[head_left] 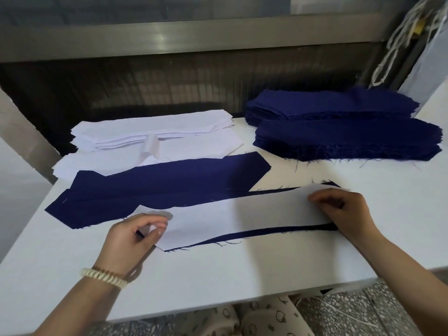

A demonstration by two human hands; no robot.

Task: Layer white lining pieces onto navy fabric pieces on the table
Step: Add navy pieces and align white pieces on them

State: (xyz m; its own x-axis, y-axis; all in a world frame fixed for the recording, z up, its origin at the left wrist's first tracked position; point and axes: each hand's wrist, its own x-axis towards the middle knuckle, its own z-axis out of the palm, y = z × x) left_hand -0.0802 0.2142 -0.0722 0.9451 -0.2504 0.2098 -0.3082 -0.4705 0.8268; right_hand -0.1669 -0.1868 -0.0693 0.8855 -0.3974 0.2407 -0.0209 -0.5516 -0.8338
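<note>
White lining piece (242, 214) runs left-to-right atop navy fabric piece (266, 231) — left hand (128, 238) pinches its left end, right hand (344, 209) its right.

A garment workshop: stacked navy pieces (339, 127) and white linings (155, 132).

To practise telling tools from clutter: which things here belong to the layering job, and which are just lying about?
Job: white lining piece, held by left hand and right hand; navy piece under it; laid-out navy pieces; white lining stack; navy stacks.
Lying about: hanging cords; bracelet.
</note>
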